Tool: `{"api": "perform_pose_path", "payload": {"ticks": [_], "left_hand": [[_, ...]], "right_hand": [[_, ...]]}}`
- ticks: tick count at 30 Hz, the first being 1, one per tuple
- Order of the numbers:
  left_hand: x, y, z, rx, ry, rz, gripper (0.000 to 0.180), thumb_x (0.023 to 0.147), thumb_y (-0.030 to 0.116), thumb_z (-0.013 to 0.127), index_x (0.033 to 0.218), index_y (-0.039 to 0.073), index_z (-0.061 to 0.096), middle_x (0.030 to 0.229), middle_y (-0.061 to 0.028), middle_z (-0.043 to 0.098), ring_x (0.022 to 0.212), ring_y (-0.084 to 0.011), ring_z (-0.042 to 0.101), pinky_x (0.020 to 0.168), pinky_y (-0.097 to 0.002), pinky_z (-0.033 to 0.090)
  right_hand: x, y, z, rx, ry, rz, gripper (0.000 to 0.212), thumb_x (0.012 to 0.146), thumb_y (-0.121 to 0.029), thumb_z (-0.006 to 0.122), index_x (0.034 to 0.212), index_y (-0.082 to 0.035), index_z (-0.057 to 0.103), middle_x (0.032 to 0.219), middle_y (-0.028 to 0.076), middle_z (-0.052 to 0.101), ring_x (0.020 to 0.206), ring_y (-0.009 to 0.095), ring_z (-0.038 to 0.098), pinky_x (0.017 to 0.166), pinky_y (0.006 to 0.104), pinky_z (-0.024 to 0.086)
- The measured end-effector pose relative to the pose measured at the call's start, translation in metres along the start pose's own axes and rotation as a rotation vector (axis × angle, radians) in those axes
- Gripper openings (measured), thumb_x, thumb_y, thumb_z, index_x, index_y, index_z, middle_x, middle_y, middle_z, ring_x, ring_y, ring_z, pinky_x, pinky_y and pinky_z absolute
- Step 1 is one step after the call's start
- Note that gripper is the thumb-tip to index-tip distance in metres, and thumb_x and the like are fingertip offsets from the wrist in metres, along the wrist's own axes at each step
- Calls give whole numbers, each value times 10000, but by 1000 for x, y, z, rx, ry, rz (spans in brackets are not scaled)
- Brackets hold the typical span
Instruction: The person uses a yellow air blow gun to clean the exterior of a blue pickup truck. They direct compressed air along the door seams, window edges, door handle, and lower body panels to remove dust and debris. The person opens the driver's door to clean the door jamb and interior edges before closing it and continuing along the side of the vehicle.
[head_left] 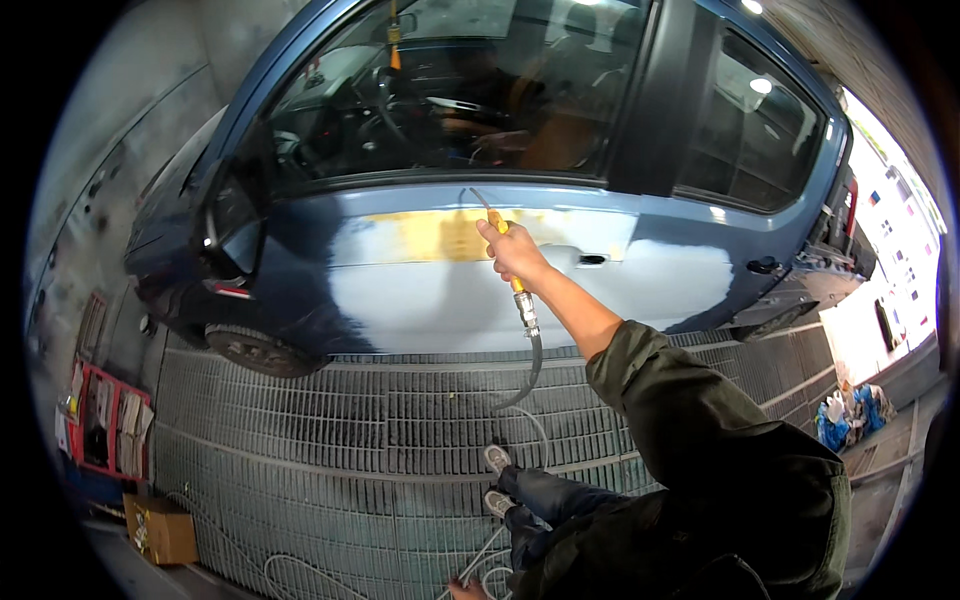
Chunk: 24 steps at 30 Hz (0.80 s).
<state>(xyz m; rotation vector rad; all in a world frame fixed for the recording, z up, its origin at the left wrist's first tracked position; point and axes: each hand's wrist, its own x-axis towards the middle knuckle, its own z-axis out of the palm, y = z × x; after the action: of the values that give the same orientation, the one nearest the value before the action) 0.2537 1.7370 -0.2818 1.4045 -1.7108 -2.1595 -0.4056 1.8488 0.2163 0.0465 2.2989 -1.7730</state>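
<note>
At left, one red rack (118, 381) holds stacks of papers (130, 432); nearer, one cardboard box (178, 540) holds scraps too small to identify. The person's right hand (512, 250) wraps its fingers around one yellow air gun (495, 217), in front of the pale-patched door (540, 300) of one blue car (283, 235) on the far side. One grey hose (536, 362) hangs from it. The left hand (466, 590), at the near edge, is beside pale hose loops (494, 575); its fingers' state cannot be told.
</note>
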Motion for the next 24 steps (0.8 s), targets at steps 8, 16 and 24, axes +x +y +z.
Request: {"api": "perform_pose_path", "payload": {"ticks": [8,16,24], "left_hand": [[-9,20,-36,1073,250,-54,471,927,288,572,1329,69,458,1246,-209,520,1096,-388,510,882,-507,474],[58,102,-36,540,452,-77,589,771,222,747,1239,-11,477,1190,-223,524,1113,-402,504,909,-503,425],[115,168,-58,448,527,-110,469,762,149,748,1150,-6,535,1092,-165,589,1020,-327,575,868,-426,450]], "right_hand": [[48,-15,99,-34,-163,-137,512,938,-473,531,915,37,483,576,74,512,426,161,475,403,327,380],[62,-30,194,-65,-261,-150,445,942,-432,553,954,9,496,703,87,531,544,179,511,477,324,388],[83,-31,266,-162,-134,-188,584,915,-481,555,1112,69,552,952,267,651,966,399,629,839,419,468]]}}
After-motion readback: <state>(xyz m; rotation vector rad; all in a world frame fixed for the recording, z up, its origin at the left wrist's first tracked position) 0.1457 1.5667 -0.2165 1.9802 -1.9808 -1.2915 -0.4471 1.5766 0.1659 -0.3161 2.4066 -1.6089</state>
